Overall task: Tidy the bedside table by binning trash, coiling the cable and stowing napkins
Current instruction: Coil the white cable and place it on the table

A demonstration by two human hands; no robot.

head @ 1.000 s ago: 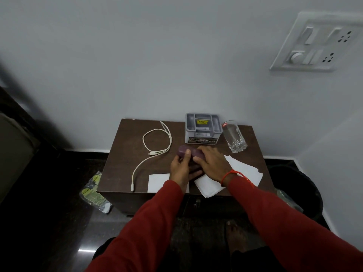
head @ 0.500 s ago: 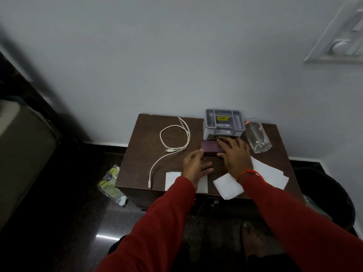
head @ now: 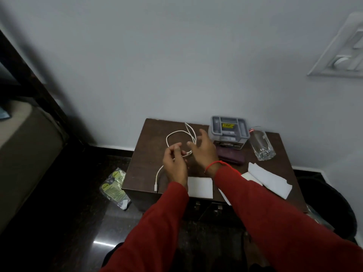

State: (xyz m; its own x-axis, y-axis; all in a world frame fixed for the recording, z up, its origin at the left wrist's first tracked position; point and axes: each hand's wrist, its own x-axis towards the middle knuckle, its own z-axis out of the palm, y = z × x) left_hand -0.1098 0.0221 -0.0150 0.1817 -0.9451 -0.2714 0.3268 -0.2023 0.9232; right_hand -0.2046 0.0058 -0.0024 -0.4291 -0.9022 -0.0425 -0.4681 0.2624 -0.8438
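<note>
A white cable (head: 177, 132) lies looped on the dark wooden bedside table (head: 149, 138), with one plug end near the front edge. My left hand (head: 174, 163) hovers over the cable's middle with thumb and fingers curled close together; I cannot tell whether it grips the cable. My right hand (head: 203, 152) is beside it with its fingers spread, holding nothing. One white napkin (head: 200, 187) lies at the front edge between my arms, and more napkins (head: 269, 179) lie at the right. A green and clear wrapper (head: 115, 188) lies on the floor to the left.
A grey organiser box (head: 228, 130) stands at the back of the table with a purple case (head: 232, 157) in front of it and a drinking glass (head: 262, 146) to its right. A black bin (head: 332, 209) stands on the floor at the right. Bed edge at far left.
Both hands have let go of the purple case, which now rests in front of the organiser box. They have moved left over the cable. My view has shifted left too.
</note>
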